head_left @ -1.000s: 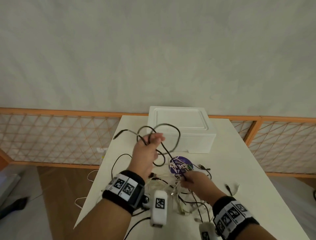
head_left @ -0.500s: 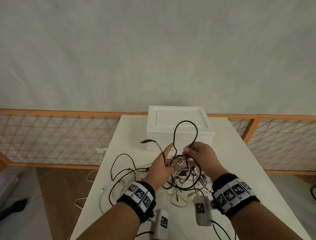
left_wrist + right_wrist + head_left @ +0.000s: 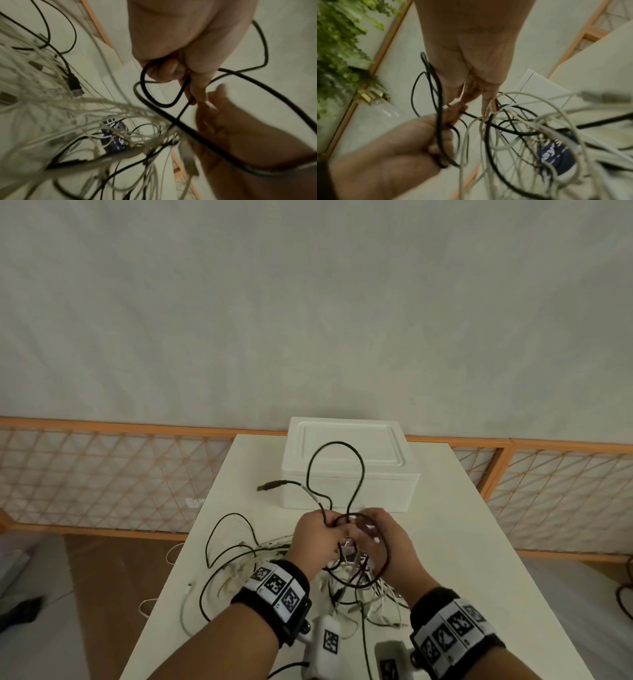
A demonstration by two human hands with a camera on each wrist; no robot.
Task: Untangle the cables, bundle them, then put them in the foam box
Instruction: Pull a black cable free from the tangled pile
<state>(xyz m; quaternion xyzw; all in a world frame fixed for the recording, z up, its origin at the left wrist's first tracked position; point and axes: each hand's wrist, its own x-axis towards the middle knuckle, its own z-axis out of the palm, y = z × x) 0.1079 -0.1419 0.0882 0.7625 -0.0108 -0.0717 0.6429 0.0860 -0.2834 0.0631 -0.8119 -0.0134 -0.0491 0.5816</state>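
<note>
A black cable (image 3: 356,460) loops up in front of the closed white foam box (image 3: 373,484). Its USB plug (image 3: 270,485) sticks out to the left. My left hand (image 3: 327,522) grips its gathered turns, fingers curled round them (image 3: 164,73). My right hand (image 3: 359,529) meets the left one and pinches the same cable (image 3: 464,108). One black turn lies round the back of my right hand (image 3: 385,556). Under both hands a tangle of white and black cables (image 3: 363,587) lies on the white table (image 3: 462,542), partly hidden.
A round blue label (image 3: 556,155) lies under the tangle. More black cable loops (image 3: 222,542) spread over the table's left side. An orange lattice fence (image 3: 102,474) runs behind the table, and wooden floor (image 3: 113,594) lies to its left.
My left hand, which held the cable up a second ago and then opened, now grips the gathered turns. My right hand has come in against it. The tall loop still stands before the box.
</note>
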